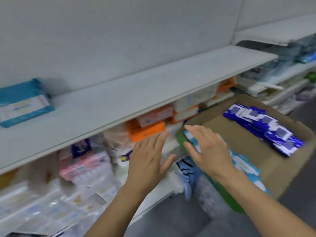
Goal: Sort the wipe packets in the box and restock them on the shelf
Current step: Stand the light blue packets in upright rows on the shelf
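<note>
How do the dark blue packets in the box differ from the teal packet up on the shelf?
The dark blue packets are many, lying in a row in the cardboard box; the teal packet lies alone on the upper shelf. One is deep blue and glossy, the other teal with white. Both lie flat.

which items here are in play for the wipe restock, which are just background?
In play: cardboard box; dark blue packets and light blue packets inside it; teal pack on the shelf; left hand, right hand, both empty.
Background: orange packs, pink packs on the lower shelf.
</note>
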`<control>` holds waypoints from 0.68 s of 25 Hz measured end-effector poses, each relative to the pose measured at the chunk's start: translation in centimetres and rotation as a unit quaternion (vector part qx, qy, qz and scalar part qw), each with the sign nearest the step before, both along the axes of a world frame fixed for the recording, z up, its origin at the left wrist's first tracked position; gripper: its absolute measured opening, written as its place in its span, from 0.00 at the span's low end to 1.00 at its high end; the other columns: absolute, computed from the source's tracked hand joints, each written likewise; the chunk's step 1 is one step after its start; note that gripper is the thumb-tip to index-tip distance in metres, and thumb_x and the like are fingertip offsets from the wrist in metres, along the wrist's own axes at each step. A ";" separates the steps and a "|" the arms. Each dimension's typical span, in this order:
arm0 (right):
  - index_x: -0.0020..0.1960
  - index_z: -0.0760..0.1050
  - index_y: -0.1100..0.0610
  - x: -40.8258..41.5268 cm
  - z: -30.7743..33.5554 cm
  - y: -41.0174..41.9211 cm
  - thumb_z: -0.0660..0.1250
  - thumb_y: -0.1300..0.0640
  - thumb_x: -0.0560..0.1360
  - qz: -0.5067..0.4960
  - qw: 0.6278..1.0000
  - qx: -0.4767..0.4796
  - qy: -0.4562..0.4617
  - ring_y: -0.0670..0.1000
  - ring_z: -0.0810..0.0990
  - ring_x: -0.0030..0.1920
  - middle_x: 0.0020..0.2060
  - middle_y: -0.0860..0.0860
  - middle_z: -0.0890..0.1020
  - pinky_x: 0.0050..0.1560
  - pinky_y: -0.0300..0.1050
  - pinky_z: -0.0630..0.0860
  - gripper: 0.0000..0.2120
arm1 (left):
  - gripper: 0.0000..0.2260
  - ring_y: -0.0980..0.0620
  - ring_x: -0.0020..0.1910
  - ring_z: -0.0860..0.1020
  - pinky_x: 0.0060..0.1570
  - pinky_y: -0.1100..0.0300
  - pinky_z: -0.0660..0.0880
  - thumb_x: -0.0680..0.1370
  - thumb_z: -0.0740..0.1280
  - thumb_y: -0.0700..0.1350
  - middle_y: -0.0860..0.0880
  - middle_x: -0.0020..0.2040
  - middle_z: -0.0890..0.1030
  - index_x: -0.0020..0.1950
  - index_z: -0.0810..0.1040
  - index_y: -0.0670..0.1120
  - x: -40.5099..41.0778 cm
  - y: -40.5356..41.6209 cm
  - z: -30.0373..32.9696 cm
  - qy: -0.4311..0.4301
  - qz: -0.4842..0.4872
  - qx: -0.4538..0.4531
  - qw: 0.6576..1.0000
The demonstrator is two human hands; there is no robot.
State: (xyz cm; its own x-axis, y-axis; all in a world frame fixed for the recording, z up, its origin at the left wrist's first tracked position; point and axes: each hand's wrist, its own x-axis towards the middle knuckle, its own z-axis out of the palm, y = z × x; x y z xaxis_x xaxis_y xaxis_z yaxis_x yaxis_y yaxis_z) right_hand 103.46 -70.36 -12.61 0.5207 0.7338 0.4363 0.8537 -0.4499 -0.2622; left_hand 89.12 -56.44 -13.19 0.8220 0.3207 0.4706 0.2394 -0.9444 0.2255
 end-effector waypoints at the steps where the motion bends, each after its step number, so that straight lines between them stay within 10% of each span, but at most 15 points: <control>1: 0.64 0.75 0.52 1.8 -1.3 -2.9 0.58 0.45 0.76 -0.010 1.000 -0.007 0.020 0.53 0.80 0.53 0.56 0.48 0.80 0.47 0.49 0.75 0.21 | 0.28 0.49 0.60 0.75 0.57 0.54 0.71 0.77 0.61 0.62 0.51 0.64 0.77 0.73 0.68 0.50 1.7 -2.5 -1.3 0.030 -0.003 -0.043 0.999; 11: 0.70 0.68 0.49 14.4 -15.1 -22.0 0.64 0.52 0.77 -0.101 0.926 -0.202 0.303 0.50 0.72 0.65 0.65 0.47 0.74 0.58 0.46 0.72 0.21 | 0.23 0.52 0.67 0.71 0.65 0.57 0.69 0.80 0.63 0.54 0.50 0.70 0.72 0.73 0.68 0.48 14.8 -18.2 -13.1 0.267 -0.007 -0.318 0.910; 17: 0.72 0.60 0.56 15.7 -18.9 -23.1 0.71 0.48 0.72 -0.137 0.873 -0.295 0.362 0.56 0.71 0.65 0.66 0.55 0.71 0.59 0.50 0.72 0.34 | 0.25 0.45 0.68 0.67 0.66 0.53 0.67 0.80 0.64 0.50 0.45 0.70 0.68 0.74 0.63 0.46 20.7 -20.1 -17.8 0.337 0.012 -0.254 0.907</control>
State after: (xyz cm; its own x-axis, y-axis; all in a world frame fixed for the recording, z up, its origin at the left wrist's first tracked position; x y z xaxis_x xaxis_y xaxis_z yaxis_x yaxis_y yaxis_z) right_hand 119.13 -93.44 -31.55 0.6948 0.5231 -0.4935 0.3982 -0.8513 -0.3417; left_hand 109.77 -76.58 -30.99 0.8583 0.3768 -0.3483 0.5029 -0.7527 0.4249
